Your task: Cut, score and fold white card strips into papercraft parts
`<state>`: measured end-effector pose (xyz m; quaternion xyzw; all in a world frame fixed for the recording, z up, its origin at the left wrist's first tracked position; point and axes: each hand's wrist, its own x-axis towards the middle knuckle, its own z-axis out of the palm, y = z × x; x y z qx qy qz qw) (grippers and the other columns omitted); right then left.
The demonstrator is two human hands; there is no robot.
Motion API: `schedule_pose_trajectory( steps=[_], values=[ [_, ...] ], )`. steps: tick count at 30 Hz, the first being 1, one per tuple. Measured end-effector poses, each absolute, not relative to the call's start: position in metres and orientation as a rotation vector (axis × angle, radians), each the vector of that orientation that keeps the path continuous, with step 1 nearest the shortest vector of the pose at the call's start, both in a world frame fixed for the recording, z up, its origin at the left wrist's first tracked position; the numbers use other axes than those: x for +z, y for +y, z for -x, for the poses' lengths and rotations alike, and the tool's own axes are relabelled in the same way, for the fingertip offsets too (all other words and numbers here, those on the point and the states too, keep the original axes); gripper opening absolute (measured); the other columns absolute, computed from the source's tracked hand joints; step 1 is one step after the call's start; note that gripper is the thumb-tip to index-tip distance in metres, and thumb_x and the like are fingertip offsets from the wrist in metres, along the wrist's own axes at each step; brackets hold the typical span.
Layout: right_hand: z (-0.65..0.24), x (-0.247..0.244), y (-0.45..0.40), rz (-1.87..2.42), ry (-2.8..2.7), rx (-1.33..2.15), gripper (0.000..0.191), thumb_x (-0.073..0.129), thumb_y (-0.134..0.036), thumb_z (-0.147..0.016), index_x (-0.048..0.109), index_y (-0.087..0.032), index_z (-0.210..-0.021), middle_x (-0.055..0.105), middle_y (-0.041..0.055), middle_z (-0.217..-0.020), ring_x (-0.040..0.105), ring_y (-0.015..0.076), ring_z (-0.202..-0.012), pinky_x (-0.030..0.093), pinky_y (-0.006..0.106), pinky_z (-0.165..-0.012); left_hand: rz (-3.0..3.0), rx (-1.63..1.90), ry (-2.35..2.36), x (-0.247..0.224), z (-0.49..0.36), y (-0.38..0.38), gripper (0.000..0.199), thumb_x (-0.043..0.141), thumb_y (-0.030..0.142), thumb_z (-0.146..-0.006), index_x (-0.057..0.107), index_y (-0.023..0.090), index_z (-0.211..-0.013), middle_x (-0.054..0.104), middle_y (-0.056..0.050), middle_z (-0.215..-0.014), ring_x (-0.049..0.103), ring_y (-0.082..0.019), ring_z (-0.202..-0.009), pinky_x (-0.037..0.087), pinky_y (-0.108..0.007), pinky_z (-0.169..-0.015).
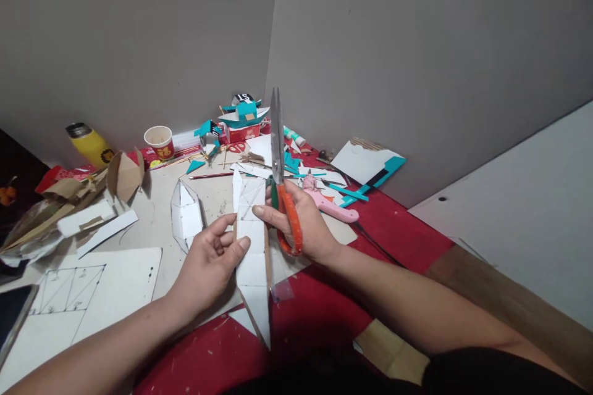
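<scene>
My left hand (204, 268) grips a long white cardboard piece (253, 268) by its left edge, thumb on top. The piece has drawn lines near its far end and tapers to a point toward me. In my right hand (312, 225) are scissors (278, 151) with one orange and one green handle, blades upright and close together. My right thumb also rests on the cardboard's right edge. Left of the piece lies a small white boat-shaped paper form (189, 219).
A yellow bottle (92, 147), a paper cup (159, 142) and a teal paper boat model (244, 116) stand at the back. A pink glue gun (336, 207) lies right among scraps. Cardboard pieces (125, 179) and a drawn sheet (125, 271) lie left, above a dark-screened device (13, 315).
</scene>
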<state>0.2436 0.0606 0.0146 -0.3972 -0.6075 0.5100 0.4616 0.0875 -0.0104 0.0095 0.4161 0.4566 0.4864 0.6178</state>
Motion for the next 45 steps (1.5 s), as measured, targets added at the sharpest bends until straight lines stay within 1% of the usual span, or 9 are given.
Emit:
schedule_pose_trajectory(
  steps=[6,12,19,22,25,29,35,40,45],
  values=[
    [-0.242,0.013,0.059,0.988,-1.511,1.167,0.044,0.075,-0.051,-0.064,0.047,-0.022,-0.080,0.057,-0.0007,-0.078,0.057,0.0148,-0.071,0.050,0.030,-0.065,-0.962,1.123,1.076,0.012,-0.088,-0.009,0.050,0.071,0.025,-0.075,0.057,0.017,-0.122,0.075,-0.007,-0.088,0.068,-0.016,-0.071,0.051,-0.027,-0.068],
    [-0.241,0.010,0.058,0.986,-1.456,1.145,0.044,0.076,-0.050,-0.063,0.046,-0.022,-0.080,0.057,-0.0011,-0.080,0.058,0.0144,-0.072,0.051,0.031,-0.069,-0.939,1.076,1.040,0.015,-0.090,-0.009,0.047,0.068,0.027,-0.078,0.055,0.018,-0.122,0.075,-0.006,-0.086,0.068,-0.015,-0.066,0.051,-0.026,-0.066],
    [-0.241,0.011,0.061,1.003,-1.436,1.002,0.040,0.075,-0.047,-0.065,0.047,-0.023,-0.080,0.057,-0.0008,-0.081,0.057,0.0149,-0.072,0.051,0.032,-0.071,-0.885,0.918,0.949,0.013,-0.089,-0.009,0.055,0.073,0.029,-0.074,0.054,0.017,-0.123,0.075,-0.008,-0.084,0.068,-0.019,-0.065,0.053,-0.033,-0.067],
    [-0.242,0.013,0.061,1.005,-1.395,0.991,0.039,0.075,-0.045,-0.066,0.047,-0.023,-0.081,0.057,-0.0005,-0.083,0.058,0.0152,-0.074,0.051,0.033,-0.074,-0.920,0.852,0.943,0.011,-0.088,-0.009,0.042,0.075,0.026,-0.072,0.063,0.015,-0.110,0.073,-0.007,-0.083,0.066,-0.017,-0.067,0.051,-0.029,-0.067],
    [-0.243,0.014,0.061,0.991,-1.372,0.988,0.038,0.076,-0.043,-0.066,0.047,-0.023,-0.082,0.057,-0.0011,-0.083,0.058,0.0148,-0.074,0.050,0.032,-0.075,-0.991,0.760,0.992,0.011,-0.087,-0.009,0.025,0.073,0.031,-0.073,0.067,0.014,-0.091,0.068,-0.003,-0.068,0.058,-0.012,-0.053,0.046,-0.025,-0.054],
    [-0.243,0.017,0.059,0.997,-1.382,0.979,0.037,0.075,-0.042,-0.066,0.047,-0.024,-0.083,0.057,-0.0018,-0.080,0.057,0.0147,-0.073,0.051,0.032,-0.073,-1.054,0.714,1.029,0.013,-0.087,-0.009,0.022,0.073,0.035,-0.072,0.064,0.014,-0.075,0.060,0.000,-0.055,0.046,-0.007,-0.041,0.038,-0.021,-0.044],
    [-0.242,0.015,0.057,0.904,-1.384,1.164,0.039,0.075,-0.044,-0.067,0.047,-0.023,-0.083,0.057,-0.0021,-0.077,0.057,0.0131,-0.066,0.051,0.029,-0.065,-1.063,0.875,1.064,0.018,-0.085,-0.005,0.022,0.073,0.034,-0.072,0.067,0.014,-0.078,0.062,0.000,-0.060,0.051,-0.008,-0.044,0.043,-0.021,-0.045],
    [-0.241,0.012,0.051,0.849,-1.451,1.288,0.039,0.076,-0.042,-0.068,0.047,-0.022,-0.085,0.058,-0.0024,-0.075,0.055,0.0107,-0.061,0.050,0.028,-0.064,-1.020,1.091,1.096,0.022,-0.080,0.000,0.030,0.073,0.034,-0.073,0.068,0.012,-0.094,0.069,-0.004,-0.073,0.054,-0.009,-0.049,0.046,-0.020,-0.046],
    [-0.239,0.009,0.048,0.793,-1.494,1.393,0.038,0.077,-0.037,-0.067,0.048,-0.021,-0.086,0.058,-0.0027,-0.073,0.055,0.0107,-0.061,0.050,0.027,-0.063,-0.981,1.206,1.128,0.026,-0.078,0.001,0.027,0.074,0.033,-0.073,0.068,0.012,-0.089,0.071,-0.005,-0.073,0.058,-0.010,-0.050,0.050,-0.021,-0.048]
  ],
)
